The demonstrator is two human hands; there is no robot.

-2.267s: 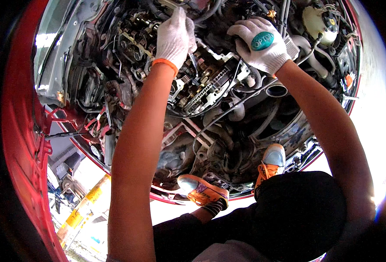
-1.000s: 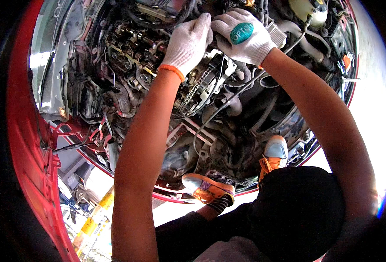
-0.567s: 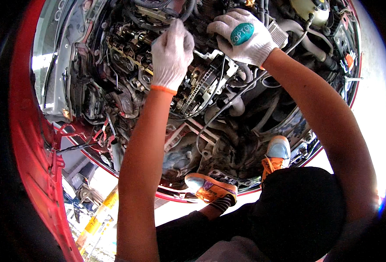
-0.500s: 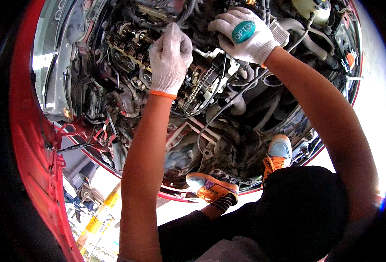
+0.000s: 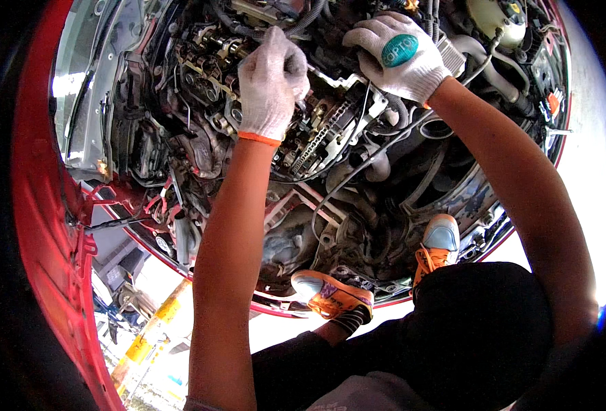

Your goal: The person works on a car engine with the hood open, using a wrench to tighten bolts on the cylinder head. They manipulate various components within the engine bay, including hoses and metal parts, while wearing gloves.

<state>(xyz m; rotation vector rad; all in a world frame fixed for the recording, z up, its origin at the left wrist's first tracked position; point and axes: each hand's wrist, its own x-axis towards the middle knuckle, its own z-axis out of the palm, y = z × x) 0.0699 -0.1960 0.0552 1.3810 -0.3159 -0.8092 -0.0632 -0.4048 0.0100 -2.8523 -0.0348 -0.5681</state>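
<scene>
My left hand, in a white knit glove with an orange cuff, is closed above the opened engine. Its fingers curl together in a pinch, and whatever they may hold is hidden. Beside and below it, a bare camshaft assembly and a metal timing chain show. My right hand, gloved alike with a green patch on its back, lies palm down over the engine's far side. Its fingers bend loosely, with the thumb apart, and nothing shows in them. A grey finned part sits next to its wrist side.
A pale fluid reservoir and a thick grey hose lie at the far right. A red body panel rises along the left. My shoes stand at the bay's near edge. A yellow-and-white pole shows at lower left.
My right hand has shifted slightly to the right over the engine. My left hand stays closed in nearly the same place, turned a little. The whole view has moved slightly.
</scene>
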